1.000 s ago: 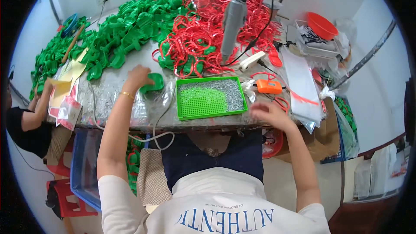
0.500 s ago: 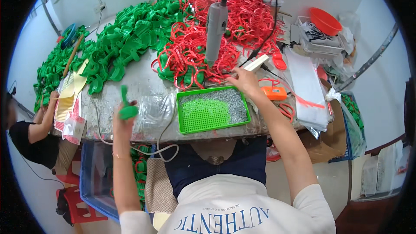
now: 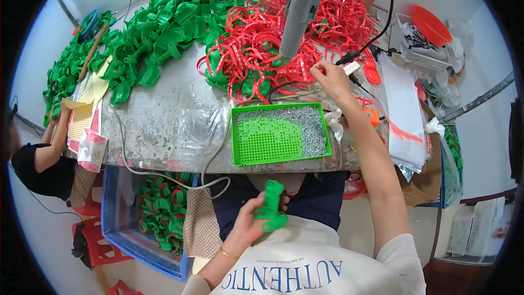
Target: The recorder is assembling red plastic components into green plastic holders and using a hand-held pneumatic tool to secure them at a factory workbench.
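In front of my torso, my left hand [image 3: 248,219] is closed around a curved green plastic part [image 3: 271,203] with a rounded end. Over the table, my right hand [image 3: 332,81] has its fingertips bent together beside the near edge of the red strap heap [image 3: 327,22]. What they hold, if anything, is too small to make out. A white power strip [image 3: 351,69] lies just right of that hand. Nearer to me on the table is a shallow green tray [image 3: 238,155] with a grid of holes, partly covered by small silvery pieces.
A grey electric screwdriver [image 3: 300,19] hangs over the straps. Green plastic parts [image 3: 174,30] are heaped at the back left. A grey cable [image 3: 125,153] loops over the front edge. Below left stands a blue crate [image 3: 117,229] of assembled pieces. Another person [image 3: 46,158] works at far left.
My left hand has brought the green part from above the table's left front towards my torso. My right hand has moved away from me and right. The view has shifted a little.
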The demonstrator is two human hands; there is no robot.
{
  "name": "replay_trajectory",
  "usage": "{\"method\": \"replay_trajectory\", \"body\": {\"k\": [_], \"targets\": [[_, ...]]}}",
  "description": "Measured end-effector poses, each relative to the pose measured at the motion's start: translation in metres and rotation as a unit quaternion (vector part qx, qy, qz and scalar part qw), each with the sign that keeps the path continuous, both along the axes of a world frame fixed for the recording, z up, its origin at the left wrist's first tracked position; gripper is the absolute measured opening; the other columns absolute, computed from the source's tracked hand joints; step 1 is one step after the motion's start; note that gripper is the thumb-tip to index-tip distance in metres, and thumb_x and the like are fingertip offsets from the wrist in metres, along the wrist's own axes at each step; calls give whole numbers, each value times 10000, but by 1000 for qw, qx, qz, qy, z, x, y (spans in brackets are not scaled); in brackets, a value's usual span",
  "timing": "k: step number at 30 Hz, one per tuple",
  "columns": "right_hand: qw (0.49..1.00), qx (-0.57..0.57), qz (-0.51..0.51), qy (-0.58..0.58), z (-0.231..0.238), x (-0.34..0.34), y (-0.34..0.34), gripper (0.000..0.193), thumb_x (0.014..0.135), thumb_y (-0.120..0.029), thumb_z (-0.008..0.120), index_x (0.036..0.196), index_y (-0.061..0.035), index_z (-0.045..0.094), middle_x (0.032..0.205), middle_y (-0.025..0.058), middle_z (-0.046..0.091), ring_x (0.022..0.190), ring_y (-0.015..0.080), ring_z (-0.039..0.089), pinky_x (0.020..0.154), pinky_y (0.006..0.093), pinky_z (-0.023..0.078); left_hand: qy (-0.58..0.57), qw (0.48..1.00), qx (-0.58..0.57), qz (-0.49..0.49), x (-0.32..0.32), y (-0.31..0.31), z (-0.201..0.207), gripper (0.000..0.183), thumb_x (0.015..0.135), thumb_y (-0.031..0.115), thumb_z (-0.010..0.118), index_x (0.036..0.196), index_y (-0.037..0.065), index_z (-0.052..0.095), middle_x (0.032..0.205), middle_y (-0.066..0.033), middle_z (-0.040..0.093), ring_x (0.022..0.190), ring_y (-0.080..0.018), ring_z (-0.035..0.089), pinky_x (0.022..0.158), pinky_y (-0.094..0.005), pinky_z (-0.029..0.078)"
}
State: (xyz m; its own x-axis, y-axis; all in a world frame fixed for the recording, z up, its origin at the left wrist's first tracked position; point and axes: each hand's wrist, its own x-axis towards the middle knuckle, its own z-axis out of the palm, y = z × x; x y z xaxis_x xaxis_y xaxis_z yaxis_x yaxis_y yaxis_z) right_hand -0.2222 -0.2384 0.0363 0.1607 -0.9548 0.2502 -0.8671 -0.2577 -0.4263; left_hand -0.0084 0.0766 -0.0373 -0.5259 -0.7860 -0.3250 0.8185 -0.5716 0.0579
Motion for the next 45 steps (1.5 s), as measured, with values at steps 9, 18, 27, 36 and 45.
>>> {"method": "replay_trajectory", "body": {"k": [9,18,27,36,45], "targets": [[874,395,98,-266,1,13,7,202,853,-237,621,727,-84,582,594,-50,509,505,44,439,462,209,341,-48,997,68,-4,2,-11,20,605,905,460,466,1309,9,450,1223,-218,542,1099,-338,534,958,-467,429],[625,377,80,-678,-4,23,5,124,947,-209,529,943,-91,567,763,-6,561,643,111,517,595,281,456,74,992,-35,99,17,-33,36,679,919,596,366,1384,103,396,1321,-267,448,1156,-369,488,958,-482,417],[794,162,21,-585,28,-10,134,160,893,-141,618,1011,-33,614,880,18,609,771,118,578,738,254,472,64,990,-44,118,7,-62,50,719,911,601,384,1414,91,329,1352,-211,440,1226,-356,455,1039,-497,364],[969,-96,131,-184,20,50,199,179,716,-81,745,890,-95,706,864,41,569,843,201,540,798,344,406,-143,982,-53,109,-36,-89,41,471,948,453,472,1285,125,469,1253,-67,539,1162,-194,512,983,-442,414],[948,-60,284,-131,54,61,196,298,666,-127,772,947,-95,682,935,41,579,831,223,546,776,372,401,-159,968,28,194,-19,-93,53,138,868,184,606,969,91,586,927,-42,633,877,-158,616,741,-329,522]]}}
